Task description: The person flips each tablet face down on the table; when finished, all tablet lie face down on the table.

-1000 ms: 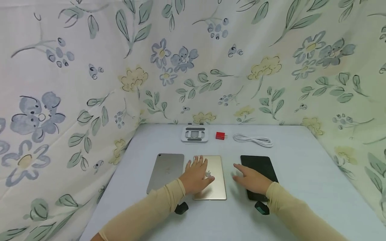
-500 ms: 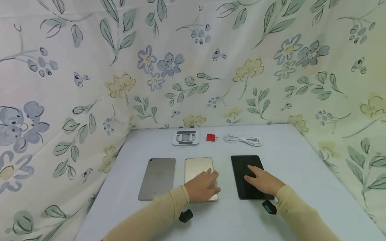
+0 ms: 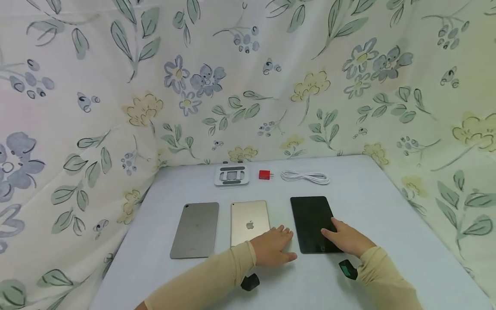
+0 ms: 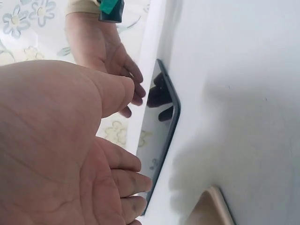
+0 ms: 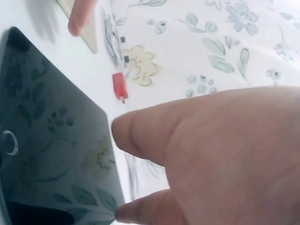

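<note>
A black tablet [image 3: 310, 215] lies screen up on the white table, its round home button near the front edge. Over its right edge is my right hand [image 3: 350, 239], thumb and forefinger apart; whether they touch it I cannot tell. My left hand [image 3: 273, 247] hovers with loose, spread fingers at the gap between the black tablet and a gold tablet [image 3: 244, 217], its forearm covering the gold one's lower part. The gold tablet lies back up. In the left wrist view, the fingers of my left hand [image 4: 61, 145] hold nothing.
A grey tablet [image 3: 195, 228] lies back up on the left. Along the back are a white folded stand [image 3: 231, 181], a red charger plug [image 3: 265, 175] and a bundled white cable [image 3: 305, 176]. A floral curtain [image 3: 232, 86] hangs behind and beside the table [image 3: 387, 215].
My left hand has moved right, off the gold tablet's middle. My right hand has gone from the black tablet's left side across to its right edge. The head view has shifted right.
</note>
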Demonstrator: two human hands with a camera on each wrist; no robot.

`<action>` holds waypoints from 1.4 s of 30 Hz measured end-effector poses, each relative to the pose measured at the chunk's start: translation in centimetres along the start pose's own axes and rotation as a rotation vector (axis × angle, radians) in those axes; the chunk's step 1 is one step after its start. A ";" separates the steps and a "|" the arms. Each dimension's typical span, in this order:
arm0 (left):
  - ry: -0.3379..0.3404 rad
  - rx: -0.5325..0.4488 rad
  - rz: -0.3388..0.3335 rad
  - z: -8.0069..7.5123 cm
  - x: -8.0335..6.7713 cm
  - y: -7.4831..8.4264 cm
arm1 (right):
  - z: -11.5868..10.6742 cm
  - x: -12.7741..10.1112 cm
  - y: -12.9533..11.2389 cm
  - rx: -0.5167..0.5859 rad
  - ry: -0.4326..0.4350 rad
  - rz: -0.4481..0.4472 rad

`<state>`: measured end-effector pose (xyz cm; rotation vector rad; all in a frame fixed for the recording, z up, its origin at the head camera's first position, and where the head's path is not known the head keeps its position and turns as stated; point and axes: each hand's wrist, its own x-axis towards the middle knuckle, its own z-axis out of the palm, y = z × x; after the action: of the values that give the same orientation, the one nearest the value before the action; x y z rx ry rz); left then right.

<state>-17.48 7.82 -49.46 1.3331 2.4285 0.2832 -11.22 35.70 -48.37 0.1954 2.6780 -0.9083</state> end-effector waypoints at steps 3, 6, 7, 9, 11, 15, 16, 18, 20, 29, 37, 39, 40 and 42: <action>-0.014 0.018 -0.005 0.0 0.3 0.2 | 0.4 0.2 -0.1 0.031 -0.011 0.004; -0.028 0.047 -0.007 0.3 0.8 0.3 | 0.6 0.1 0.0 0.070 -0.018 0.010; -0.031 0.060 -0.001 0.5 0.9 0.4 | 0.6 0.0 0.0 0.088 -0.022 0.017; -0.038 0.093 0.021 0.8 1.3 0.7 | 0.6 -0.3 0.2 0.114 -0.021 0.022; -0.044 0.124 0.044 1.1 1.6 1.0 | 0.6 -0.5 0.3 0.141 -0.017 0.031; -0.052 0.159 0.056 1.1 1.9 1.5 | 0.8 -0.6 0.4 0.139 0.003 0.034; -0.052 0.163 0.053 1.0 1.9 1.6 | 0.9 -0.5 0.4 0.128 0.012 0.035; -0.044 0.168 0.040 0.9 1.8 1.6 | 1.0 -0.4 0.4 0.107 0.027 0.040; -0.033 0.174 0.033 0.8 1.8 1.6 | 1.1 -0.4 0.5 0.096 0.037 0.046; -0.038 0.163 -0.005 1.3 1.9 1.4 | 1.8 -0.2 0.3 0.167 0.120 0.064; -0.039 0.223 -0.002 2.3 2.1 1.8 | 1.6 -0.4 0.2 0.311 0.178 0.132; -0.038 0.231 0.001 2.4 2.1 1.9 | 1.5 -0.7 0.3 0.344 0.190 0.136; -0.036 0.231 0.001 2.3 2.1 1.9 | 1.4 -1.0 0.2 0.361 0.198 0.138; -0.036 0.215 -0.003 2.2 2.1 1.8 | 1.2 -1.5 -0.3 0.390 0.218 0.124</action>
<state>-16.22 10.57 -51.27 1.4084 2.4867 -0.0043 -9.54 34.67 -48.60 0.5692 2.6119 -1.4327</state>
